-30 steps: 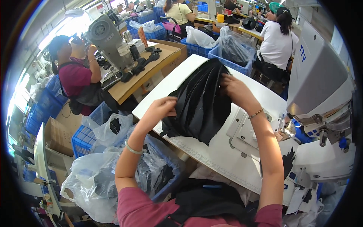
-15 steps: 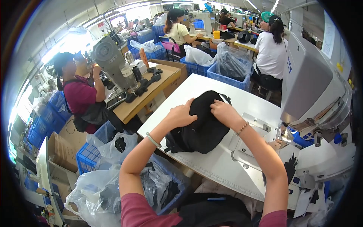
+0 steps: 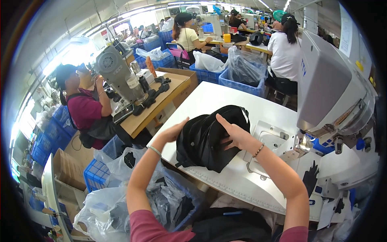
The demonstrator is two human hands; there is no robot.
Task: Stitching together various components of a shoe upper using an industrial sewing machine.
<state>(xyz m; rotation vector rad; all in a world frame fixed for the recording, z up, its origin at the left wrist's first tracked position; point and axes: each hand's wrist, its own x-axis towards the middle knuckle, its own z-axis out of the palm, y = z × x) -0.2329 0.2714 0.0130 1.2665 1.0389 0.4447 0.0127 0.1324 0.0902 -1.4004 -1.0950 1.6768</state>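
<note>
A soft, folded black cloth item [image 3: 201, 141] sits on the white machine table in front of me; it looks like a cap or a small bag, though its exact kind is unclear. At its upper right edge shows a small white strip. My left hand [image 3: 176, 130] lies along its left side with the fingers stretched out; the thumb is hidden. Against the right side rests my right hand [image 3: 238, 137], open, its thumb raised and its fingers spread over the cloth.
A large sewing machine head [image 3: 330, 84] stands close on the right, above a metal plate [image 3: 266, 135]. Blue crates with plastic bags [image 3: 109, 205] are at lower left. A black glove [image 3: 311, 179] lies near the machine. Co-workers sit at other machines.
My right hand has moved down from the cloth's top edge and spread its fingers. My left hand has slid left to its side. The cloth has shifted slightly nearer and bunched into folds.
</note>
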